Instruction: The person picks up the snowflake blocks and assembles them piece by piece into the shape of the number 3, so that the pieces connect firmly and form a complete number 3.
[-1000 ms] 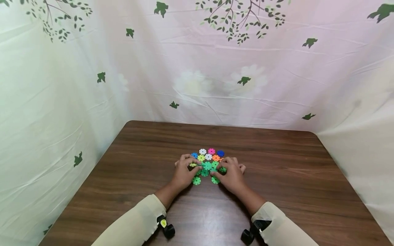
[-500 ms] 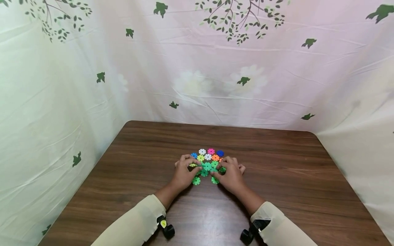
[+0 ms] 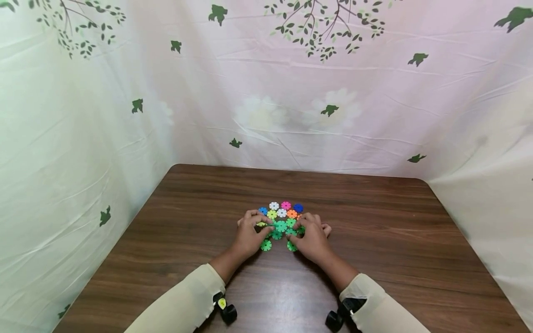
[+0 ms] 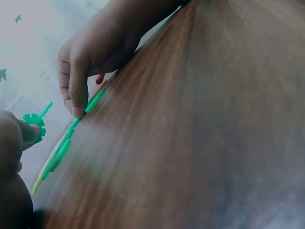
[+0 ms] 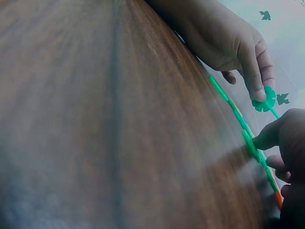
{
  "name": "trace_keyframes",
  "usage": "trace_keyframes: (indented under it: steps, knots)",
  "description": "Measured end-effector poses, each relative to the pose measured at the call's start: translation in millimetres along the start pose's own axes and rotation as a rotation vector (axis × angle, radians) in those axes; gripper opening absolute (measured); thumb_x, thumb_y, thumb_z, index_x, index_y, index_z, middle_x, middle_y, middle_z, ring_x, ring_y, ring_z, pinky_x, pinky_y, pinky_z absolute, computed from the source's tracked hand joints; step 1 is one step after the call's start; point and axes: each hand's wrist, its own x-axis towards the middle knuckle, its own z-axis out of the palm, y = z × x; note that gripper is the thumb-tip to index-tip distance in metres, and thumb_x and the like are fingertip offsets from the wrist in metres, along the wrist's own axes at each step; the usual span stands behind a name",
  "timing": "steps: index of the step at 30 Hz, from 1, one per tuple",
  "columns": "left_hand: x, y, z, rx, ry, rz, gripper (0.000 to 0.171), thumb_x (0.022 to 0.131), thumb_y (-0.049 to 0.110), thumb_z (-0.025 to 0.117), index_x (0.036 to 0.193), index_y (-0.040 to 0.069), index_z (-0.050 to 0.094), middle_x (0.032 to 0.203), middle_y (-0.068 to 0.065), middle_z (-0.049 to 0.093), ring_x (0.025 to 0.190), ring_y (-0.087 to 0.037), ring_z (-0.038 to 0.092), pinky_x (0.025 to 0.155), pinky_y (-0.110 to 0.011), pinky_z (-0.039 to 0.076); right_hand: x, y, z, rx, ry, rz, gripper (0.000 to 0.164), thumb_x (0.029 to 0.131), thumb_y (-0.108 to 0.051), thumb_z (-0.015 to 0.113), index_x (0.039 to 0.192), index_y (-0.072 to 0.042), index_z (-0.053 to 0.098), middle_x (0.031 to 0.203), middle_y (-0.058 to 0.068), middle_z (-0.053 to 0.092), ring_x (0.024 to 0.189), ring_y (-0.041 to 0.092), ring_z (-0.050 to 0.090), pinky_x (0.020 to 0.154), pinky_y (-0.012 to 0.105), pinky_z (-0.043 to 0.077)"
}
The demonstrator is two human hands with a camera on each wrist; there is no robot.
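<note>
Several notched plastic interlocking discs lie joined in a flat cluster in the head view, with green discs (image 3: 276, 234) toward the person and coloured ones beyond. My left hand (image 3: 248, 238) pinches a green interlocking disc (image 4: 34, 128) between thumb and finger. A second green disc sticks out edge-on from it, and in both wrist views the pair is raised above the cluster. My right hand (image 3: 313, 238) holds the right side of the green part, thumb (image 5: 267, 136) and fingers curled at the discs. It hides some of them.
White discs (image 3: 274, 206), a pink disc (image 3: 286, 205), a dark blue disc (image 3: 298, 208) and an orange disc (image 3: 292, 213) form the cluster's far side. The brown wooden table (image 3: 208, 185) ends at a patterned cloth (image 3: 291, 115) hanging behind and at both sides.
The right thumb shifts slightly at the green discs, and the head view tilts a little. The left hand keeps its hold on the raised green disc.
</note>
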Motion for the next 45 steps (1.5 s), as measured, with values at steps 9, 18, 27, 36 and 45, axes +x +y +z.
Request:
trace_keyframes:
  steps: [9,18,27,36,45]
  knots:
    - [-0.4,-0.4,-0.4,0.004,0.007,0.01,0.007,0.094,0.009,0.086,0.098,0.013,0.082,0.11,-0.009,0.076,0.131,-0.035,0.061,0.116,-0.067,0.028,-0.1,-3.2,-0.9,-0.026,-0.014,0.01,0.023,0.087,-0.017,0.093,0.093,-0.008,0.073,0.112,0.006,0.064,0.115,0.031,0.048,0.1,0.064,0.022]
    - [-0.1,-0.1,-0.2,-0.002,-0.001,0.007,0.008,0.094,0.008,0.086,0.1,0.012,0.083,0.111,-0.009,0.077,0.129,-0.034,0.061,0.113,-0.063,0.028,-1.0,-4.4,-1.8,0.011,-0.043,0.014,0.023,0.089,-0.016,0.091,0.098,-0.009,0.072,0.122,0.008,0.064,0.121,0.033,0.046,0.103,0.063,0.022]
    - [-0.3,0.8,0.2,-0.003,0.008,0.015,0.006,0.094,0.009,0.085,0.099,0.012,0.082,0.112,-0.01,0.075,0.128,-0.035,0.062,0.114,-0.066,0.028,-0.7,-1.8,-1.1,0.069,0.005,-0.022,0.03,0.084,-0.009,0.094,0.091,-0.014,0.066,0.096,0.006,0.069,0.105,0.027,0.056,0.102,0.058,0.018]
    - [-0.8,3.3,-1.0,0.0,0.011,-0.007,0.006,0.095,0.009,0.085,0.1,0.012,0.083,0.114,-0.011,0.076,0.13,-0.036,0.062,0.116,-0.068,0.027,-1.4,0.1,-2.4,0.147,0.058,-0.087,0.027,0.085,-0.005,0.093,0.088,-0.013,0.068,0.084,0.004,0.068,0.092,0.023,0.059,0.103,0.058,0.019]
    - [-1.1,3.2,-1.1,0.039,0.002,-0.026,0.006,0.097,0.012,0.083,0.102,0.014,0.083,0.122,-0.015,0.071,0.132,-0.037,0.061,0.117,-0.07,0.029,-3.5,3.2,-0.8,0.084,0.155,-0.174,0.015,0.085,-0.007,0.091,0.088,-0.012,0.077,0.089,0.002,0.079,0.09,0.023,0.063,0.093,0.051,0.024]
